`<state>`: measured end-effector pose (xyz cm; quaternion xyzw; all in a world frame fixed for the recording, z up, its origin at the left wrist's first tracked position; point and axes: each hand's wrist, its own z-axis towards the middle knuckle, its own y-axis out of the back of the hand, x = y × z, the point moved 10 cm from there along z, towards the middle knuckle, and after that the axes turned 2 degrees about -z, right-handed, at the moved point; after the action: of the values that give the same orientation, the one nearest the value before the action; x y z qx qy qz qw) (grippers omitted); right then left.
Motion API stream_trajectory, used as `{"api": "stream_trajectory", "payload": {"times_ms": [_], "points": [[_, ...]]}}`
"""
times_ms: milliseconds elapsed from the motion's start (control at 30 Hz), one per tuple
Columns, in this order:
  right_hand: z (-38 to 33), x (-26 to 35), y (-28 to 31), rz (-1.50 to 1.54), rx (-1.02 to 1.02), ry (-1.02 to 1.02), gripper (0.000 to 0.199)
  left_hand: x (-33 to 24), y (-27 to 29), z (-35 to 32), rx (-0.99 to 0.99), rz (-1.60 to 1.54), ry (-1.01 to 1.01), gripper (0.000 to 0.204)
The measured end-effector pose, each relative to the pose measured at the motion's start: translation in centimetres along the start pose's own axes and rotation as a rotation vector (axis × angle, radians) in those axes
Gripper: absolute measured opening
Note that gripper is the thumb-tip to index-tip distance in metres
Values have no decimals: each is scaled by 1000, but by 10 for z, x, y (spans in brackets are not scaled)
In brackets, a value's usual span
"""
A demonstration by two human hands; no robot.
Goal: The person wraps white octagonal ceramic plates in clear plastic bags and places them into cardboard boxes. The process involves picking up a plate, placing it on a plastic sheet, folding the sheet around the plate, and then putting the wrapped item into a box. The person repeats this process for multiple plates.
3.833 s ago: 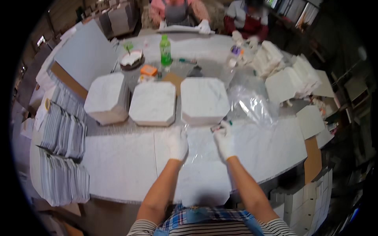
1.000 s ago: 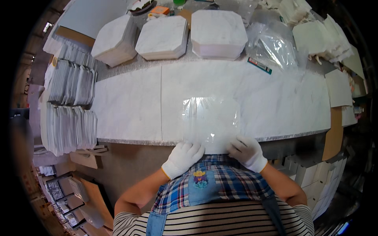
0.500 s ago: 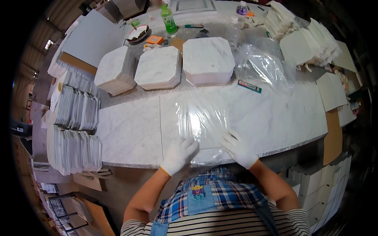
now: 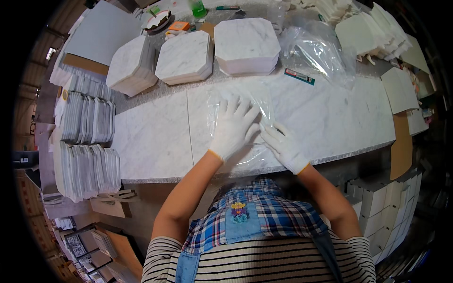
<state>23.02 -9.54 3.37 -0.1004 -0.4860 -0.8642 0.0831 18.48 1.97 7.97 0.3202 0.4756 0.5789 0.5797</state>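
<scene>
Film [image 4: 263, 100] lies on the slab [image 4: 330, 118] | your left hand [image 4: 234, 126] spreads wide over it | your right hand [image 4: 286, 147], fingers narrow, meets its edge, grip unclear

On the desk [image 4: 330, 122], three tile stacks [image 4: 184, 56] sit behind the film [image 4: 263, 98], tile rows [image 4: 89, 118] left of it, a case [image 4: 299, 77] to its right rear.

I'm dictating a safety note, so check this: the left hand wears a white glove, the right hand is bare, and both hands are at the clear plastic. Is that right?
Not quite: the right hand also wears a white glove, as the head view shows. The left hand and the clear plastic are as you said.
</scene>
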Motion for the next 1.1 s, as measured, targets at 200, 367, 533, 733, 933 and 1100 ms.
{"api": "stream_trajectory", "payload": {"times_ms": [200,367,533,733,933,1100], "points": [[-1,7,2,47,49,-19,32,4,-45,-9,145,56,-119,52],[-10,54,4,270,150,32,32,-2,-47,-10,190,65,-155,52],[-24,71,-3,236,120,5,28,3,-54,-14,209,41,-148,57],[-43,68,-2,254,194,97,13,3,-56,-14,239,57,-136,59],[-56,64,20,258,214,22,12,6,-60,-15,248,51,-124,60],[-62,44,31,642,12,-273,12,4,-59,-15,247,67,-138,60]]}}
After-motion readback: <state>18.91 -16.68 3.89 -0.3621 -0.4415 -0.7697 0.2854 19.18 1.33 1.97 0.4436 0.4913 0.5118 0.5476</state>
